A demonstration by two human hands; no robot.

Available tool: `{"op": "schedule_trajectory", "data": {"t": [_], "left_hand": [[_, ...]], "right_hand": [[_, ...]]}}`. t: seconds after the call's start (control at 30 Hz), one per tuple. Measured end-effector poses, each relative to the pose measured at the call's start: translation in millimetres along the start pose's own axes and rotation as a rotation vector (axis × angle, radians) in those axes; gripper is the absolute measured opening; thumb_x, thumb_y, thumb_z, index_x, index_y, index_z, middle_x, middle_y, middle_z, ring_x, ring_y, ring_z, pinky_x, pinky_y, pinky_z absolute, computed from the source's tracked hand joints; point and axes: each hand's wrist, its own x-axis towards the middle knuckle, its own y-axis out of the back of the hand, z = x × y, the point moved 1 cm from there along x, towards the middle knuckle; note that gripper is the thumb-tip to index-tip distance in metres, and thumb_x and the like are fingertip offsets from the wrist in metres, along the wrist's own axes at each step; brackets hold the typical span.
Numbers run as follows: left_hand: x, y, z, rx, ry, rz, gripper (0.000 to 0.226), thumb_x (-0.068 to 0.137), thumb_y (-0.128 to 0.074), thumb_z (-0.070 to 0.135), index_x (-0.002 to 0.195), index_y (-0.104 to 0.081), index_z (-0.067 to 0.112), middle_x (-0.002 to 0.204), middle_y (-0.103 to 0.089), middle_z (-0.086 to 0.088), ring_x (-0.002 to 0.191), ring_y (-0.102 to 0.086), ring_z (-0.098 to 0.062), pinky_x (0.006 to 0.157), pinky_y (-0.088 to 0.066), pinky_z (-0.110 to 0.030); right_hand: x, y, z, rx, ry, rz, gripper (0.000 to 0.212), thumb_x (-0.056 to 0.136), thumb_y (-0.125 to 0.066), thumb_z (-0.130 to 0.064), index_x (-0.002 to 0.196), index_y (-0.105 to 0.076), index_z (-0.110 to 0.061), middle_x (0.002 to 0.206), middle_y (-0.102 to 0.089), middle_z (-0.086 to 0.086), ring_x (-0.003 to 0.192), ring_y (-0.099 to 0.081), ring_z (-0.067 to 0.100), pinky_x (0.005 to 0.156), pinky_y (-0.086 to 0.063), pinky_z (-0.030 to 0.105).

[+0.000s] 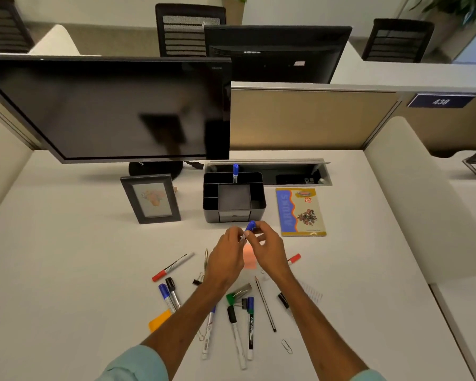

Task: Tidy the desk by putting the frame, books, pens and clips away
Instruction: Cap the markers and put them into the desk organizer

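The black organizer [234, 215] holds 1 blue pen [235, 171] upright in its rear compartment. Just before it, left grip [226, 251] and right grip [267, 248] pinch another blue-capped pen [250, 226] above the surface [80, 257].

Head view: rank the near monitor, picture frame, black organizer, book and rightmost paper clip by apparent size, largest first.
1. near monitor
2. black organizer
3. picture frame and book, too alike to rank
4. paper clip, smallest despite lying nearest the camera
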Motion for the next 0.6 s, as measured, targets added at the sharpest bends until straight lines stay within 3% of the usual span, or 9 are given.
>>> {"op": "schedule_trajectory", "data": {"t": [0.1,0.2,0.33,0.6], "left_hand": [[9,6,1,-0.083,-0.006,0.046,0.024,0.109,-0.052,0.029,0.131,-0.049,0.021,0.115,-0.065,0.000,0.092,-0.065,-0.017,0.083,-0.062,-0.039],[17,11,1,-0.146,-0.018,0.102,0.031,0.111,-0.045,0.039,0.140,-0.044,0.027,0.129,-0.062,0.007,0.107,-0.065,-0.010,0.089,-0.060,-0.031],[22,12,-11,-0.064,-0.035,0.132,0.049,0.106,-0.053,0.022,0.151,-0.035,0.024,0.145,-0.053,0.003,0.125,-0.057,-0.012,0.095,-0.051,-0.023],[10,6,-42,-0.021,0.002,0.041,0.065,0.102,-0.056,0.016,0.158,-0.026,0.027,0.141,-0.055,0.002,0.111,-0.061,-0.014,0.083,-0.058,-0.030]], "right_hand": [[13,1,-16,0.007,0.058,0.040,0.026,0.102,-0.069,-0.027,0.125,-0.070,-0.015,0.112,-0.076,0.000,0.101,-0.070,0.013,0.091,-0.059,0.030],[31,10,-33,0.010,0.145,0.096,0.020,0.100,-0.071,-0.022,0.118,-0.072,-0.015,0.100,-0.074,-0.005,0.089,-0.068,-0.001,0.083,-0.060,0.021],[68,25,-68,0.066,0.241,0.255,0.016,0.099,-0.072,-0.020,0.112,-0.070,-0.012,0.092,-0.072,-0.005,0.083,-0.069,0.001,0.072,-0.056,0.011],[142,11,-107,0.045,0.291,0.306,0.018,0.098,-0.074,-0.018,0.111,-0.069,-0.007,0.100,-0.074,0.002,0.089,-0.071,0.011,0.085,-0.061,0.024]]}}
